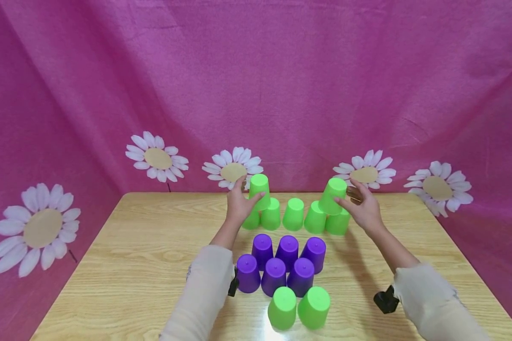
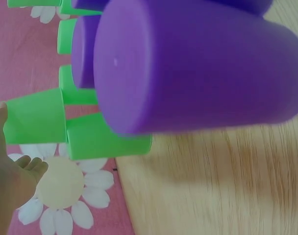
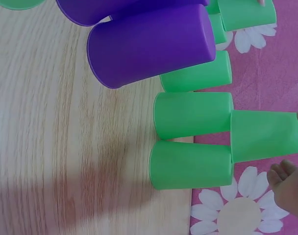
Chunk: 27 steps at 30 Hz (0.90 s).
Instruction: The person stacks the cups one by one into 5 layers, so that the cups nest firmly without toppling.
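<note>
My left hand (image 1: pixel 239 204) holds an upside-down green cup (image 1: pixel 259 190) between thumb and fingers. That cup stands over the two leftmost cups of a back row of upturned green cups (image 1: pixel 293 215). On the right, my right hand (image 1: pixel 364 208) grips another upside-down green cup (image 1: pixel 333 195), thumb in front. In the right wrist view this cup (image 3: pixel 266 135) has its rim right at the bases of two green cups (image 3: pixel 193 115) side by side. The left wrist view shows the left cup (image 2: pixel 36 117) at the bases below it, with some fingers (image 2: pixel 34 166) off its side.
Nearer me, several upside-down purple cups (image 1: pixel 275 274) stand in two rows between my forearms. Two more green cups (image 1: pixel 282 308) stand at the front. The wooden table (image 1: pixel 145 265) meets a pink cloth (image 1: pixel 281 94) with daisies at its back edge.
</note>
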Tool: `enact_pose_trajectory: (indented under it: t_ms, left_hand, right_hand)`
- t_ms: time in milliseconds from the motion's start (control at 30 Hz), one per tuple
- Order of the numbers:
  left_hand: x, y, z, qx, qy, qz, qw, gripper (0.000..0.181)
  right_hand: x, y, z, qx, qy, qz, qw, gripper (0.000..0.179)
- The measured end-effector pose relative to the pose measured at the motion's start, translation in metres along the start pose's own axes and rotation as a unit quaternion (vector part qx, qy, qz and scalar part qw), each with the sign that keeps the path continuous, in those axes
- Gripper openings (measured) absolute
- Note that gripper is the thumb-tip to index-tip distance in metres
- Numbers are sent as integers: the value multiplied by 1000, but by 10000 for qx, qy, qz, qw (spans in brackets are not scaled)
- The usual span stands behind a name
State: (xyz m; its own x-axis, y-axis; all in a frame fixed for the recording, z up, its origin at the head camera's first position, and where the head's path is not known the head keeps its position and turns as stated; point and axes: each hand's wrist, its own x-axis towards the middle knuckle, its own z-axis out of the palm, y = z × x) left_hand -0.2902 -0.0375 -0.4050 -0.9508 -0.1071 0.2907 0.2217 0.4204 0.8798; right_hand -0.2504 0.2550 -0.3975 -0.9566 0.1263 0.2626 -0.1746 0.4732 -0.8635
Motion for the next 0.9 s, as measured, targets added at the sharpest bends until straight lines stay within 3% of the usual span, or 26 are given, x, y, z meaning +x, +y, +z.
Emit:
enact_pose_trajectory:
  t_ms: [300, 467, 733, 900]
  left_hand:
    - [-3, -1, -13, 6, 100, 313, 9995, 66]
    - [-7, 3, -23, -27, 67, 278, 9996, 66]
    - [-13, 3, -33, -287, 200, 321, 9989, 60]
    - [-20, 2, -36, -604, 329, 152, 9975, 59]
  right_hand:
    - [-13, -13, -7, -128, 101, -97, 9998, 62]
    - [-21, -20, -7, -114, 341, -251, 9990, 57]
    - [-41, -22, -1, 439, 643, -841, 9934, 46]
    - [-55, -22, 1, 637, 372, -1190, 9901, 43]
